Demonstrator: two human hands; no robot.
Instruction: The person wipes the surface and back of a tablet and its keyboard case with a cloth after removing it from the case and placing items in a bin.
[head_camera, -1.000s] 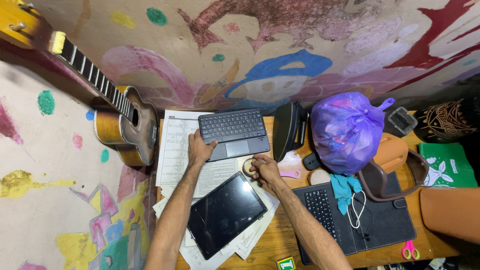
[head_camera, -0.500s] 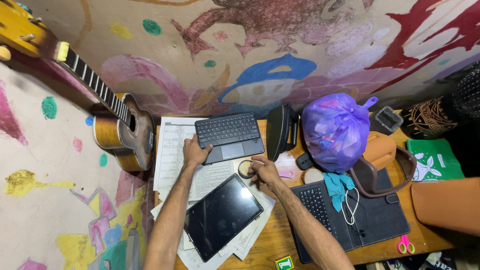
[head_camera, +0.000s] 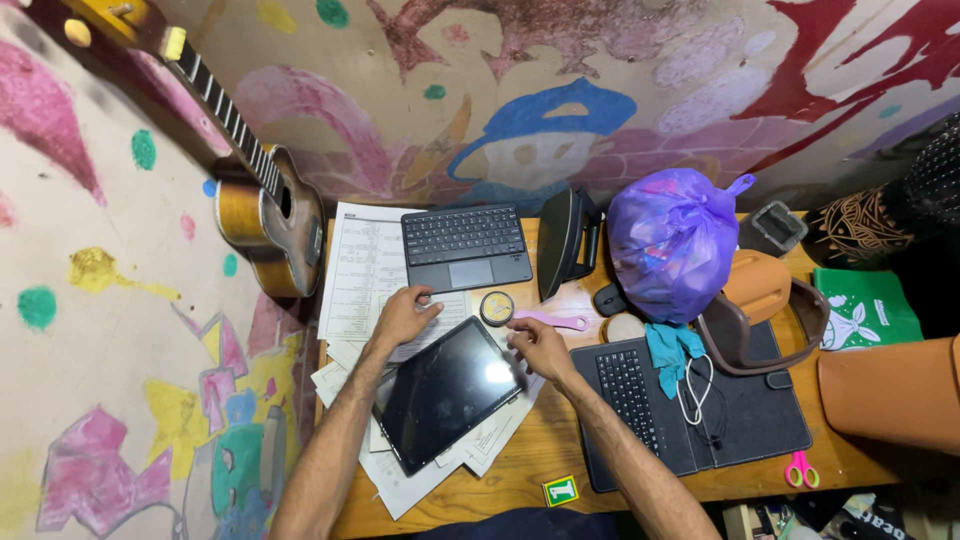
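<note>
Both bare forearms reach up from the lower edge of the view, angled toward each other so the 2 hands end close together. The left hand (head_camera: 403, 315) lies palm down with its fingers spread flat and pointing to the upper right, holding nothing. The right hand (head_camera: 540, 347) is loosely curled, knuckles up and fingers bent toward the left, also with nothing in its grasp.

Both hands (head_camera: 470, 330) at dark tablet (head_camera: 447, 392)
</note>
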